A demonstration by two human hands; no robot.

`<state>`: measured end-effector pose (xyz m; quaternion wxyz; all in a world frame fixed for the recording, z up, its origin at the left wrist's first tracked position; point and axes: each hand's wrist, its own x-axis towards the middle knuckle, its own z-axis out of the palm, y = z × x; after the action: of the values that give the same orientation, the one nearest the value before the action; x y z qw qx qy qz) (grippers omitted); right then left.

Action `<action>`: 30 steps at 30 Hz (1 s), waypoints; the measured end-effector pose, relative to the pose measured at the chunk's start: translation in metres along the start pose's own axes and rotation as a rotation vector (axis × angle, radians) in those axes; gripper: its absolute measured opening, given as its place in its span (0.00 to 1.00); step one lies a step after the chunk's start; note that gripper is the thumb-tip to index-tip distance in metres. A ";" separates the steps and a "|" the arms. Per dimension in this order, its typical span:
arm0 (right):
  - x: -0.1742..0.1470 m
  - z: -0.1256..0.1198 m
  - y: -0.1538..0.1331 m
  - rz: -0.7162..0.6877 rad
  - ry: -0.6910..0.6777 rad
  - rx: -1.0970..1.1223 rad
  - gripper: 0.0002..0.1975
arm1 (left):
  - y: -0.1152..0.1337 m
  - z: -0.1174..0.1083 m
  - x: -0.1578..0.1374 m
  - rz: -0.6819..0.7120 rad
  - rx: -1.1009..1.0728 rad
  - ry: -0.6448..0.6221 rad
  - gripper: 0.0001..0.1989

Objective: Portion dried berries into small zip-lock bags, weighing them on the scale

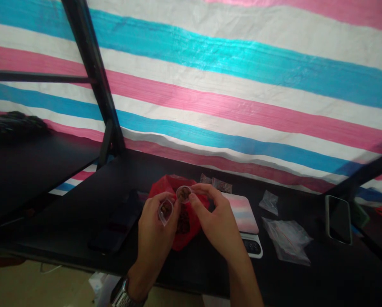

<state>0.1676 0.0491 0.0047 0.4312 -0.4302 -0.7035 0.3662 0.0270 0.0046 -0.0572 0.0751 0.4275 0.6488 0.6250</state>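
My left hand (157, 226) is closed round a small clear plastic bag (165, 212), whose mouth gapes and which has some brown bits inside. Between the thumb and fingers of my right hand (218, 217) is a small round clear cup (183, 194) with brown pieces in it. The cup is close beside the bag, near the left fingertips. Below both hands lies an opened red plastic bag (186, 241) with many dark brown pieces (183, 221) in it. My hands hide part of that bag.
A small scale (253, 245) with a shiny platform stands right of the red bag. Behind it lie filled small bags (222, 185). Farther right are a clear bag (269, 202), flat zip bags (288, 243) and a phone (337, 219). A black post (96, 76) rises at left before a striped sheet.
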 end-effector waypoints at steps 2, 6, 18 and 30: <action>-0.005 0.002 -0.010 -0.028 0.026 -0.077 0.08 | 0.002 0.003 -0.001 -0.054 -0.031 0.004 0.17; -0.011 0.006 -0.022 -0.129 0.026 -0.240 0.14 | 0.005 0.011 -0.002 -0.153 -0.131 -0.046 0.18; -0.012 0.002 -0.021 -0.354 0.028 -0.385 0.20 | 0.012 0.020 -0.006 -0.165 -0.314 -0.107 0.26; -0.013 -0.010 -0.026 -0.330 0.028 -0.384 0.18 | -0.001 0.004 -0.006 0.028 -0.237 -0.242 0.21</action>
<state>0.1731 0.0291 0.0272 0.4052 -0.3885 -0.8149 0.1444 0.0335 0.0039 -0.0615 0.1939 0.4967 0.5508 0.6422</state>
